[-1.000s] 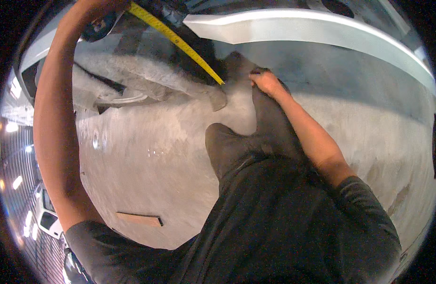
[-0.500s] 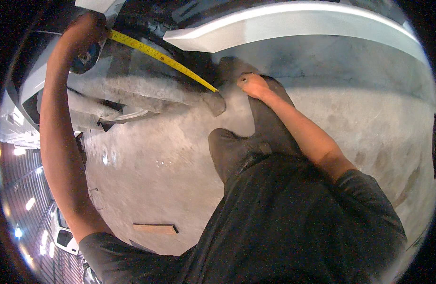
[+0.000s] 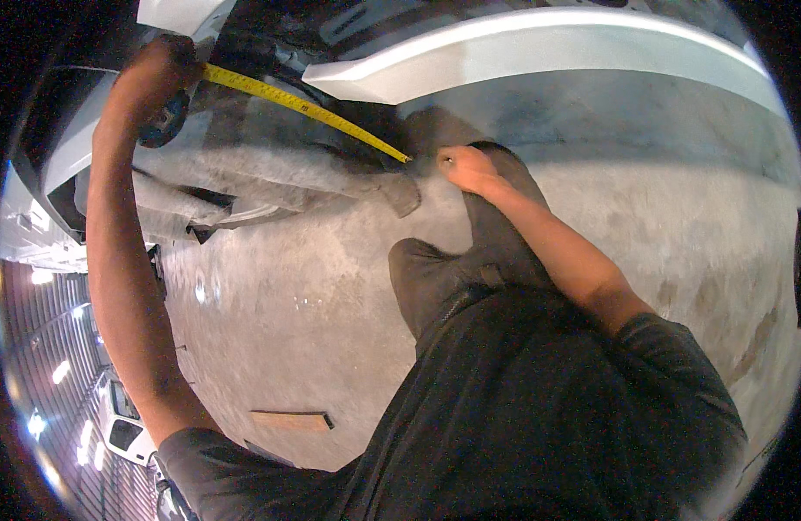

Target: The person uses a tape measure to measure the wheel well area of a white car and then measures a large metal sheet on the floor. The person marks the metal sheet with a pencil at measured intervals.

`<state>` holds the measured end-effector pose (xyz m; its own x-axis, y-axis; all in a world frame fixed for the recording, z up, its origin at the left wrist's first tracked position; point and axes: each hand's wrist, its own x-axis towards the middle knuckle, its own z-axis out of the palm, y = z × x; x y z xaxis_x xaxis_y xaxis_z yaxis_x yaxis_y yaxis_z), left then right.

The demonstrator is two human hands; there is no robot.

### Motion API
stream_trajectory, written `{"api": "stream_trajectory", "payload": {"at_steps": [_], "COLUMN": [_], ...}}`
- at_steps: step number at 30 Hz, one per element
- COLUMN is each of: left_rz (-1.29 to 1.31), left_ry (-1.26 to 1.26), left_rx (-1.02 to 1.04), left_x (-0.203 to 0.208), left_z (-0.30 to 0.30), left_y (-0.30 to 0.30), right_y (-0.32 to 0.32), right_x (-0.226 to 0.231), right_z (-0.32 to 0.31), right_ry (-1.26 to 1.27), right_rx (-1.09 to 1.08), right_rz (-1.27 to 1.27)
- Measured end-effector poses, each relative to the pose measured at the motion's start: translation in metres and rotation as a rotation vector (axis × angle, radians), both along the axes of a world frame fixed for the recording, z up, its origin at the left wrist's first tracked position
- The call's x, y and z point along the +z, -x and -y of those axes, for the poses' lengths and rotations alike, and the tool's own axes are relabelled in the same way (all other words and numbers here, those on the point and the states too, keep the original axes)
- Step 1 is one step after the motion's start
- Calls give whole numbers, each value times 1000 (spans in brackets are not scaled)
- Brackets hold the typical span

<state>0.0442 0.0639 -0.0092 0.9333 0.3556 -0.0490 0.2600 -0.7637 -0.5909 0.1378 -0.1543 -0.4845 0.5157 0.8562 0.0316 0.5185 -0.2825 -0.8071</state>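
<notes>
High at the left, my left hand (image 3: 160,73) is closed around a tape measure, mostly hidden by the fingers. Its yellow blade (image 3: 305,108) runs out to the right and slopes down, the free end hanging in the air. Just right of that end, my right hand (image 3: 466,168) is closed in a fist by my knee, apart from the blade. A small dark spot shows at its curled fingers; what they hold, if anything, cannot be made out. Behind the blade lies the dark underside of a vehicle, with a white curved body panel (image 3: 539,48) above.
A grey, dusty-looking covered piece (image 3: 279,169) lies below the blade. On the concrete floor (image 3: 331,321) rests a flat wooden board (image 3: 290,420). A white vehicle (image 3: 127,431) stands far off at the lower left, beneath ceiling lights. My bent leg (image 3: 505,217) is close to my right hand.
The whole view has shifted slightly down and right. My right fist has lowered a little, and the blade's free end is now nearer to it. Both hands stay closed.
</notes>
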Motion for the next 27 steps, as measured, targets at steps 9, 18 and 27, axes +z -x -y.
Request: {"api": "stream_trajectory", "payload": {"at_steps": [9, 18, 27], "left_rz": [11, 274, 469], "left_ry": [-3, -241, 104], "left_rx": [110, -193, 131], "left_x": [-5, -39, -65], "left_z": [12, -29, -37], "left_y": [5, 3, -58], "right_y": [1, 5, -44], "right_x": [-8, 10, -51], "right_z": [-7, -9, -19], "right_ry": [9, -7, -152], "right_rx": [28, 98, 140], "right_rz": [18, 23, 98]}}
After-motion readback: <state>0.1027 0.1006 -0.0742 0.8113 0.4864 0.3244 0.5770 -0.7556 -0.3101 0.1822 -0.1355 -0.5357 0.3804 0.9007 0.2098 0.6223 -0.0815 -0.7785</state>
